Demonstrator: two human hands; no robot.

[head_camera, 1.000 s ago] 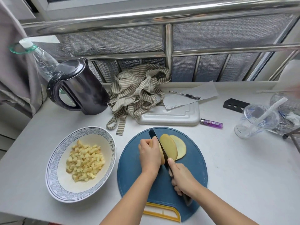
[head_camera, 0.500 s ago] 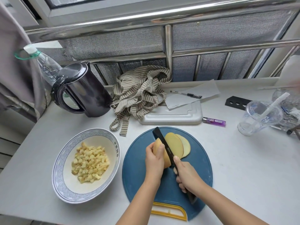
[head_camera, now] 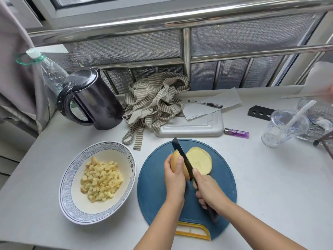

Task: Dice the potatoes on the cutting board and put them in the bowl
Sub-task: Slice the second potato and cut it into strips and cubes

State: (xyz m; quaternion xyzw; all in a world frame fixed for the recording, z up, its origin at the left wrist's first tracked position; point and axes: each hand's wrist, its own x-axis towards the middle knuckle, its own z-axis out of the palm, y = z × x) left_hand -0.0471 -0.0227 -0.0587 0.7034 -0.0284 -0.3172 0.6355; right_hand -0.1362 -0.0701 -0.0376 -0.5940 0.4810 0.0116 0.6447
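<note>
On the cutting board (head_camera: pixel 155 193), left grip (head_camera: pixel 174 179) curls round the potato (head_camera: pixel 174 160); right grip (head_camera: pixel 209 193) clasps the knife (head_camera: pixel 181 153)

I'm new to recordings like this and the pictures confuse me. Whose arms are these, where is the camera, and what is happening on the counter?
There is no machine here: a person is working with two bare hands. All the pictures come from one wide-angle camera worn on the person's head. It looks forward and down, so the arms enter from the bottom edge.

The left hand holds a potato chunk on the round blue cutting board. The right hand grips a black knife, with the blade set against the chunk. Cut slices lie just right of the blade.

To the left stands a patterned bowl holding diced potato. Farther back on the white counter are a dark kettle, a striped cloth, a purple lighter and a clear plastic cup.
</note>
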